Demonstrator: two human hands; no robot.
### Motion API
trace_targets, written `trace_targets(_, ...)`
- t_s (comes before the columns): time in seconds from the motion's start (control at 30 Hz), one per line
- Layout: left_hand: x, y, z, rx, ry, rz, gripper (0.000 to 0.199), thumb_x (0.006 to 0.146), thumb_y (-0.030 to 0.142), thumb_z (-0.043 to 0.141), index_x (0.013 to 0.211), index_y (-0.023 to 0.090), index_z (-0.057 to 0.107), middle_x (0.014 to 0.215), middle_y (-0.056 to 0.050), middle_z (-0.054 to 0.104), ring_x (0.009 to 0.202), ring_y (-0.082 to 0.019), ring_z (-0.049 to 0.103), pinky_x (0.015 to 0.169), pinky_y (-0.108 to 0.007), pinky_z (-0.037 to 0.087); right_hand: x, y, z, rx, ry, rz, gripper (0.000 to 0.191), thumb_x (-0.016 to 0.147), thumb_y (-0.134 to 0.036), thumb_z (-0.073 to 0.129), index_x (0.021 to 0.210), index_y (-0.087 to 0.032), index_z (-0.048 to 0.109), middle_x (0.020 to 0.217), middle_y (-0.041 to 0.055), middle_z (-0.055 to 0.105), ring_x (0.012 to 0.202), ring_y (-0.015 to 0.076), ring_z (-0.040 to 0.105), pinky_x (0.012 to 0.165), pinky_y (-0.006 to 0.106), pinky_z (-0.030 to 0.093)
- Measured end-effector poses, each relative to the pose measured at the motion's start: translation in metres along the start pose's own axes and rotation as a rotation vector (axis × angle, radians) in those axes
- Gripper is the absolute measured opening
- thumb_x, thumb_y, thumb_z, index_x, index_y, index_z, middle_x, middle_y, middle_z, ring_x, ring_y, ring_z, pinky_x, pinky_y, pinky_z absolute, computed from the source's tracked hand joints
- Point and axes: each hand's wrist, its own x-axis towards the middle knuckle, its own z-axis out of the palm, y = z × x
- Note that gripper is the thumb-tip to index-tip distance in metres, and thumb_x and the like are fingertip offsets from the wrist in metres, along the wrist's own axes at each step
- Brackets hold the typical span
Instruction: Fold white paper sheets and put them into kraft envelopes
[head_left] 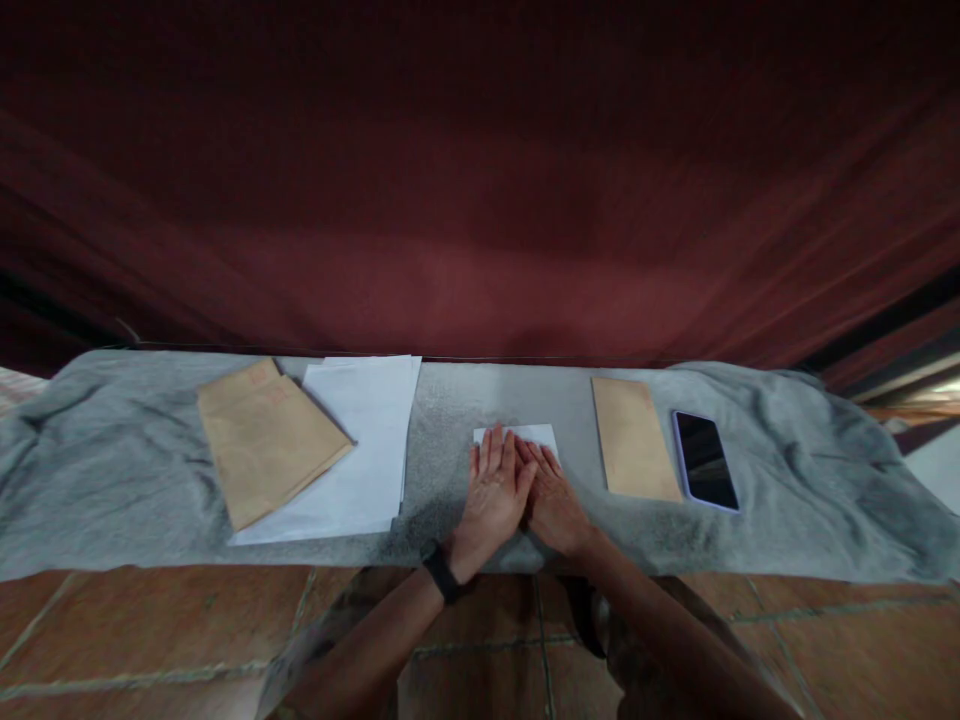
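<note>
A small piece of white paper, apparently folded (541, 433), lies on the grey cloth in front of me. My left hand (492, 488), with a dark band at the wrist, rests flat on it, fingers stretched forward. Beside it, my right hand (552, 502) also presses down flat, its fingers partly tucked against the left thumb. Both hands cover most of the paper, leaving its far edge and far right corner in sight. Neither hand grips anything.
To the left, brown envelopes (262, 440) overlap a stack of white sheets (367, 440). Another brown envelope (636, 438) and a phone (706, 460) lie to the right. Grey cloth (442, 420) covers the narrow surface, with a dark red wall-like backdrop (480, 300) behind and floor tiles (187, 625) below.
</note>
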Motion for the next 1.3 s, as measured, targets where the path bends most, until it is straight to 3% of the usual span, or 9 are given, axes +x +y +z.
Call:
trace_targets(0.13, -0.021, 0.015, 0.008, 0.111, -0.025, 0.089, 0.069, 0.104, 0.050, 0.030, 0.159, 0.009, 0.025, 0.164, -0.018, 0.033, 0.155, -0.028, 0.023, 0.126, -0.055, 0.026, -0.009, 0.005, 0.010, -0.098, 0.041, -0.021, 0.072, 0.098, -0.023, 0.042, 0.163, -0.013, 0.015, 0.168, 0.0127, 0.025, 0.155, 0.0280, 0.022, 0.127, 0.050, 0.021)
trace_targets(0.27, -0.022, 0.013, 0.010, 0.158, -0.038, 0.089, 0.072, 0.104, 0.053, 0.027, 0.159, 0.005, 0.025, 0.163, -0.019, 0.034, 0.155, -0.029, 0.025, 0.125, -0.053, 0.029, -0.012, 0.006, 0.011, -0.130, 0.084, 0.007, 0.076, 0.096, -0.020, 0.040, 0.163, -0.012, 0.004, 0.168, 0.0114, 0.025, 0.155, 0.0248, 0.023, 0.128, 0.048, 0.020)
trace_targets(0.57, -0.020, 0.005, 0.012, 0.227, -0.020, 0.137, 0.067, 0.106, 0.048, 0.026, 0.155, 0.003, 0.033, 0.162, -0.020, 0.035, 0.154, -0.028, 0.026, 0.124, -0.051, 0.031, -0.010, 0.015, 0.007, -0.125, 0.084, 0.132, 0.057, 0.104, -0.025, 0.032, 0.160, -0.010, 0.029, 0.165, 0.0121, 0.033, 0.154, 0.0235, 0.025, 0.126, 0.046, 0.022)
trace_targets(0.77, -0.020, 0.007, 0.014, 0.261, -0.032, 0.126, 0.061, 0.106, 0.038, 0.026, 0.154, 0.003, 0.036, 0.162, -0.020, 0.036, 0.154, -0.028, 0.027, 0.125, -0.052, 0.028, -0.010, 0.021, 0.003, -0.109, 0.106, 0.186, 0.056, 0.105, -0.025, 0.030, 0.158, -0.007, 0.032, 0.163, 0.0155, 0.036, 0.152, 0.0267, 0.032, 0.125, 0.048, 0.024)
trace_targets(0.93, -0.021, 0.010, 0.012, 0.260, -0.030, 0.081, 0.065, 0.105, 0.046, 0.029, 0.157, 0.008, 0.033, 0.163, -0.018, 0.034, 0.154, -0.028, 0.026, 0.125, -0.052, 0.026, -0.009, 0.016, 0.007, -0.093, 0.130, 0.302, 0.055, 0.107, -0.028, 0.027, 0.157, -0.007, 0.036, 0.160, 0.0162, 0.040, 0.150, 0.0278, 0.036, 0.123, 0.048, 0.026)
trace_targets(1.1, -0.029, 0.000, 0.004, 0.315, -0.024, 0.009, 0.072, 0.103, 0.051, 0.030, 0.156, 0.003, 0.034, 0.163, -0.021, 0.033, 0.155, -0.029, 0.024, 0.126, -0.049, 0.024, -0.005, 0.012, 0.010, -0.073, 0.120, 0.421, 0.058, 0.107, -0.034, 0.029, 0.156, -0.006, 0.036, 0.162, 0.0168, 0.037, 0.149, 0.0304, 0.036, 0.122, 0.050, 0.026)
trace_targets(1.3, -0.036, -0.009, -0.004, 0.360, 0.008, -0.073, 0.068, 0.103, 0.044, 0.031, 0.154, -0.001, 0.034, 0.161, -0.025, 0.034, 0.153, -0.032, 0.028, 0.124, -0.050, 0.027, -0.008, 0.011, -0.002, -0.028, 0.084, 0.510, 0.057, 0.107, -0.034, 0.027, 0.155, -0.006, 0.039, 0.161, 0.0166, 0.038, 0.148, 0.0293, 0.038, 0.122, 0.048, 0.027)
